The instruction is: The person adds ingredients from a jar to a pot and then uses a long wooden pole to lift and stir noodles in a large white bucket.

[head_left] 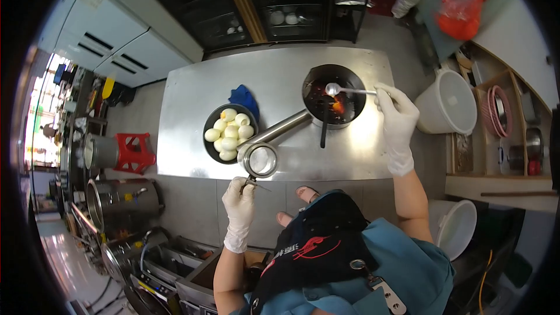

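My gloved right hand (396, 108) grips the handle of a metal spoon (333, 88), whose bowl is over a dark pot (312, 79) of dark liquid. A black utensil (324, 131) leans out over that pot's near rim. The pot's long metal handle reaches toward the lower left. At the table's near edge, my gloved left hand (239, 201) is closed round something thin at the lower side of a small round metal container (261, 160) with white contents. Beside it, a dark bowl (206, 140) holds several peeled eggs (230, 131).
The steel table (274, 76) carries a blue cloth (244, 100) behind the bowl. A red stool (134, 151) and large metal pots (125, 204) are at the left. White buckets (429, 105), wooden shelves and a red bag (461, 14) are at the right.
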A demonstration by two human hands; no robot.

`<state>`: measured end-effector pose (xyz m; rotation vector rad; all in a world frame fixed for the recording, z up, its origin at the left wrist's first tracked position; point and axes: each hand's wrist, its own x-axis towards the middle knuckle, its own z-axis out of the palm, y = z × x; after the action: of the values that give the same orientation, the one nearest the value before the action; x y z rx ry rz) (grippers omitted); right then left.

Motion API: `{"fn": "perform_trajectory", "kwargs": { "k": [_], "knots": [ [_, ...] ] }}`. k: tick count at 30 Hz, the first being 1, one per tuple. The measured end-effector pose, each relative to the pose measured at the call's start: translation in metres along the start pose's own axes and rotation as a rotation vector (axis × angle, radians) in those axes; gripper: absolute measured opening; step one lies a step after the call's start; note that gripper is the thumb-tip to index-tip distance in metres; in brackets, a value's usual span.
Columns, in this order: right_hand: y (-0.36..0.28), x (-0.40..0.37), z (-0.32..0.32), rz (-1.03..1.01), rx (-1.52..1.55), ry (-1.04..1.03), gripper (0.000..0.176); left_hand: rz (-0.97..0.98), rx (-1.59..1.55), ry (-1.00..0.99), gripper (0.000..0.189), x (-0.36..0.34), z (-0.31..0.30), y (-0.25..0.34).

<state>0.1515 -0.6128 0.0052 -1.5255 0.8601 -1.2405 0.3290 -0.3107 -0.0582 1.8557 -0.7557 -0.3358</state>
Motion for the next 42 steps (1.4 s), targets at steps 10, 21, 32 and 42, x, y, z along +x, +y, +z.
{"fn": "perform_trajectory", "kwargs": {
  "k": [10, 21, 32, 42],
  "knots": [
    [-0.049, -0.083, 0.093, -0.446, 0.066, -0.803, 0.016, 0.091, 0.028, 0.137, 0.011, -0.035, -0.03, 0.006],
    [-0.02, -0.14, 0.15, -0.647, 0.109, -0.891, 0.018, 0.186, 0.13, 0.264, 0.014, -0.065, -0.052, 0.012],
    [-0.021, -0.145, 0.146, -0.366, 0.129, -0.81, 0.011, 0.163, 0.21, 0.23, 0.014, -0.065, -0.054, 0.005],
    [-0.018, -0.151, 0.157, -0.42, 0.141, -0.854, 0.008, 0.146, 0.198, 0.258, 0.013, -0.07, -0.056, 0.005]
  ]
}}
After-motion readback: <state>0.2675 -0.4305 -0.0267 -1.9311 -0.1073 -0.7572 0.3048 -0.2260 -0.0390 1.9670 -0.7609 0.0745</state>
